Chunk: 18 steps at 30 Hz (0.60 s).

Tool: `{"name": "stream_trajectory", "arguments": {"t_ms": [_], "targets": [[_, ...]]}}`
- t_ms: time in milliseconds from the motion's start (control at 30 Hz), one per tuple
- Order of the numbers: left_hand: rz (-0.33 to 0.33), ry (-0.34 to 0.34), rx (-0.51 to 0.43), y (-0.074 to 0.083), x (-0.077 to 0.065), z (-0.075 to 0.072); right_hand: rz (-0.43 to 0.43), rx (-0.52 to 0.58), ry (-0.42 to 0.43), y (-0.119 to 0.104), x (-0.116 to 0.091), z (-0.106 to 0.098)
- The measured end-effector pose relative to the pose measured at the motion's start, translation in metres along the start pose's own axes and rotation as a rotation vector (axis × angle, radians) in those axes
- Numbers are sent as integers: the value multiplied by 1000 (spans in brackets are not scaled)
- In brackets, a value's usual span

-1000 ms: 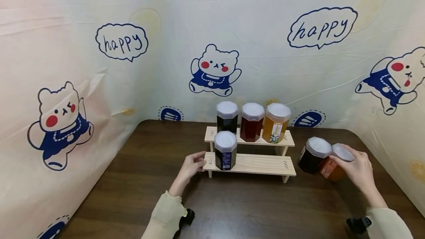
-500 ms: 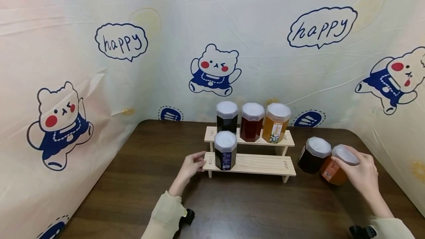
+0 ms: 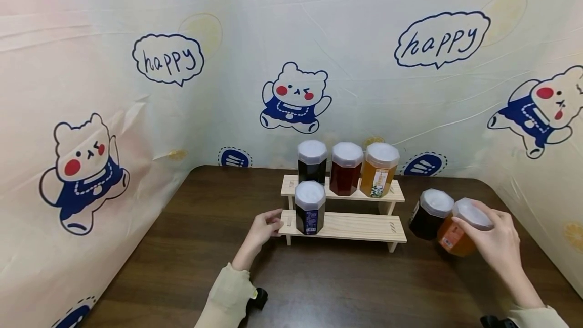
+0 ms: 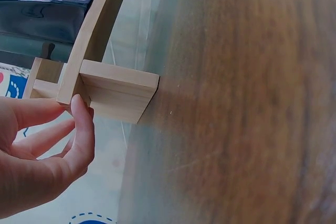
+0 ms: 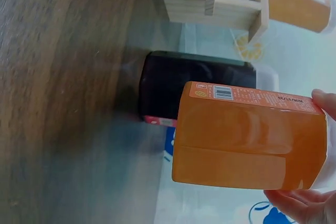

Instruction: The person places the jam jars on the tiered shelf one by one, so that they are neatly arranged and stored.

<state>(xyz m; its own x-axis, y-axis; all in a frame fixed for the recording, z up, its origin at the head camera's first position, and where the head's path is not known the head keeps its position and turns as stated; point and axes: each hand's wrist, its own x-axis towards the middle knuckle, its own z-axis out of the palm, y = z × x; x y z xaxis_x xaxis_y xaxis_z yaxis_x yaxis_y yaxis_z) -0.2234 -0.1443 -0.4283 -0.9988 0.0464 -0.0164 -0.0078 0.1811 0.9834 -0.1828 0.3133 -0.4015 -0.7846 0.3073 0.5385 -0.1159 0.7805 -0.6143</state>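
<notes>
My right hand [image 3: 496, 239] grips the white lid of an orange jar [image 3: 455, 238], slightly tilted in the head view. In the right wrist view this orange jar [image 5: 247, 140] overlaps a dark jar [image 5: 199, 80] behind it. That dark jar [image 3: 430, 214] stands on the table right of a two-step wooden rack [image 3: 357, 226]. Thumb and fingers of my left hand [image 3: 264, 227] pinch the left end of the lower board, shown close in the left wrist view [image 4: 73, 90]. Toward the left of that board stands another dark jar [image 3: 309, 209] with a purple label.
On the upper step, a black jar [image 3: 311, 162], a dark red jar [image 3: 346, 168] and an amber jar [image 3: 379, 170] stand in a row. The brown wooden table [image 3: 346, 287] runs back to a printed curtain [image 3: 227, 115] that also encloses the sides.
My right hand, with the orange jar, has shifted slightly right and nearer to me since the first frame. My left hand stays at the rack's end.
</notes>
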Motion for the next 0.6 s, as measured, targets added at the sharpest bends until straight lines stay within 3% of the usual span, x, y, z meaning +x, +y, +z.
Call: {"name": "stream_trajectory", "arguments": {"t_ms": [67,200,300,433,600], "targets": [[0,2,0,1,-1,0,-1,0,-4,-4,-1,-1],[0,4,-15,-15,8,0,-6,-2,-8,-13,-4,-2],[4,2,-18,-18,10,0,-19,-1,-15,-19,-5,-3],[8,0,-9,-4,2,0,-55,9,-40,-25,-7,-5],[3,-10,-20,0,-1,0,-90,21,-75,-35,-8,-6]]}}
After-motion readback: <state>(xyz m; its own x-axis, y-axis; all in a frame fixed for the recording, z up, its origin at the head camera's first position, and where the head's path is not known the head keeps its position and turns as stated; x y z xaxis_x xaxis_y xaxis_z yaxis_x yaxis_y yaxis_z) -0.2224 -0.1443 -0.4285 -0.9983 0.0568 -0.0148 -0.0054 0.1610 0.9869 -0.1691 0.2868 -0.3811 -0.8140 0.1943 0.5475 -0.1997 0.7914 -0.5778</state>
